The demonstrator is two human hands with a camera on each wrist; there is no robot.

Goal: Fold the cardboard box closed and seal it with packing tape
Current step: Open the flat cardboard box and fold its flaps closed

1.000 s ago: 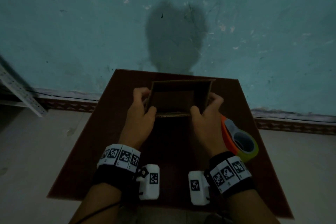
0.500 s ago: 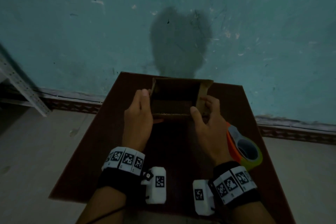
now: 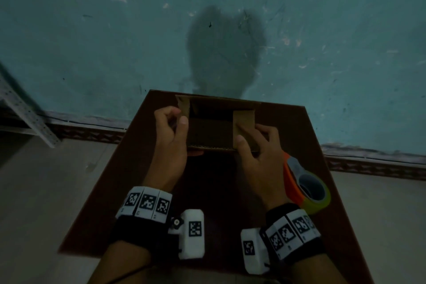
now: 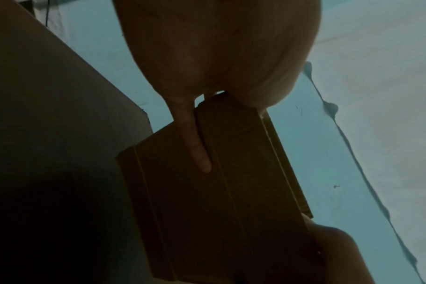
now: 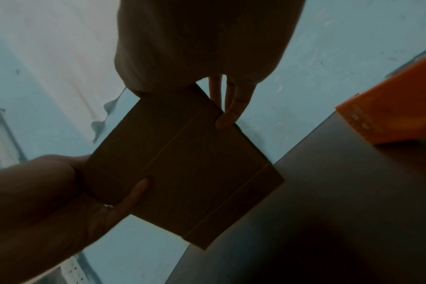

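Observation:
A small brown cardboard box point(image 3: 211, 132) is held above the dark table point(image 3: 129, 182), its open top facing me. My left hand point(image 3: 171, 130) grips its left end, thumb on the near edge and a finger under the base point(image 4: 197, 146). My right hand point(image 3: 255, 145) grips the right end, thumb pressing the right side flap point(image 3: 244, 122) inward. The left side flap point(image 3: 183, 105) leans in only slightly. The wrist views show the box underside point(image 5: 182, 173) with fingers of both hands on it. An orange tape dispenser point(image 3: 304, 189) with a yellowish roll lies right of my right hand.
The small table stands against a teal wall point(image 3: 92, 41). A perforated metal shelf frame point(image 3: 25, 110) leans at the far left. Pale floor point(image 3: 34, 191) lies on both sides of the table.
The box has lifted and tipped its opening toward me. The right side flap has folded inward under my right thumb, and the left flap has begun leaning in.

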